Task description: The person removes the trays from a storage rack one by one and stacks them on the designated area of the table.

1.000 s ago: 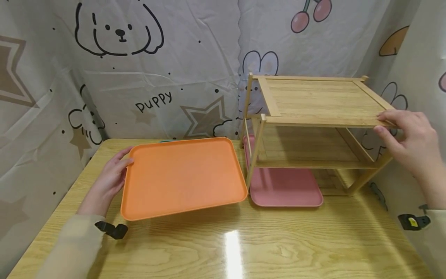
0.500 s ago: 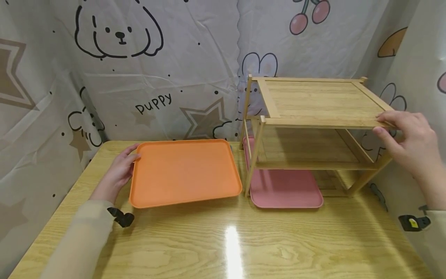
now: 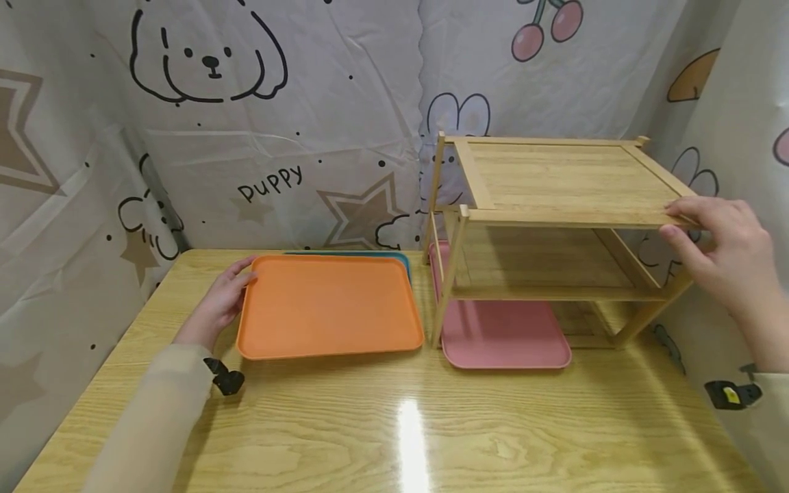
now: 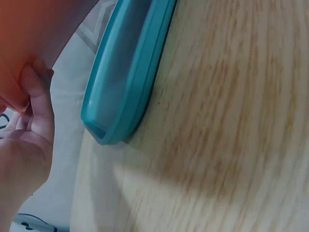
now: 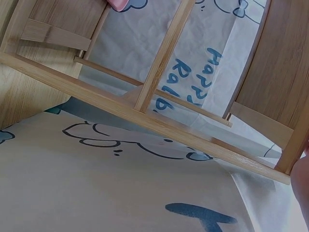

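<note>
With fingers under its rim and the thumb over the left edge, my left hand holds an orange rectangular tray. The tray tilts slightly toward me and overlaps a blue-green tray at the back of the table. Seen in the left wrist view, the teal tray lies on the wood below the raised orange one. My right hand grips the front right corner of a wooden tiered rack, thumb below the top board and fingers on it. A pink tray lies at the rack's bottom, its front sticking out.
The rack's left front post stands close to the orange tray's right edge. Patterned cloth hangs behind and at both sides of the wooden table. The rack's middle shelf sits above the pink tray.
My left hand has carried the orange tray backward, toward the cloth, and a little to the right. The blue-green rim now shows more behind it. My right hand has stayed on the rack.
</note>
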Demonstrator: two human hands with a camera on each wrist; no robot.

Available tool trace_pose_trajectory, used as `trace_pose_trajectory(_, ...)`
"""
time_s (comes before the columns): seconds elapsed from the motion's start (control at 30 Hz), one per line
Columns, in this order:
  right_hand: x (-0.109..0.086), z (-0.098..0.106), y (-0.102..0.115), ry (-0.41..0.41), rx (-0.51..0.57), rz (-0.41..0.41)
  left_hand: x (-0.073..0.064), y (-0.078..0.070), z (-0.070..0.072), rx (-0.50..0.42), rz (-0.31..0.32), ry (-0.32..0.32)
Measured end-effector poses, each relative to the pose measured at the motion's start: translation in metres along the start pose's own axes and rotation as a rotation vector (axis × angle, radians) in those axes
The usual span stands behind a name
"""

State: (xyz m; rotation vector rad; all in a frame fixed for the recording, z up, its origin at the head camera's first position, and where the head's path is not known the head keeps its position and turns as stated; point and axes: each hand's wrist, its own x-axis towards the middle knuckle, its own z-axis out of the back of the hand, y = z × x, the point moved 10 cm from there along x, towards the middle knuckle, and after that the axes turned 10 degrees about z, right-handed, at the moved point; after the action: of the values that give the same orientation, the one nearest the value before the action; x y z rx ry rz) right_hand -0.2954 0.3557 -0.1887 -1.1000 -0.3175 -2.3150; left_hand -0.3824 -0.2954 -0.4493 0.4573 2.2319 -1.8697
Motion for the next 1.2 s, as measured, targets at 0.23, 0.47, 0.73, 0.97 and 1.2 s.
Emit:
trace_pose_trajectory(0.23,-0.001,0.000,-0.001,0.007,0.000,-0.012,0.005,0.006,0.009,0.036,0.052,-0.032)
trace_pose_trajectory(0.47,-0.001,0.000,-0.001,-0.003,-0.003,0.000,0.006,0.013,0.015,0.067,0.094,-0.057)
trace_pose_trajectory(0.73,0.001,0.000,-0.001,-0.009,-0.002,0.006,0.007,0.021,0.009,0.111,0.130,-0.030)
trace_pose_trajectory(0.97,0.001,-0.001,-0.001,-0.030,0.011,0.018,0.008,0.021,0.004,0.193,0.146,-0.028)
trace_pose_trajectory(1.2,0.000,0.000,-0.001,-0.057,0.014,0.026,0.010,0.021,0.005,0.289,0.115,-0.071)
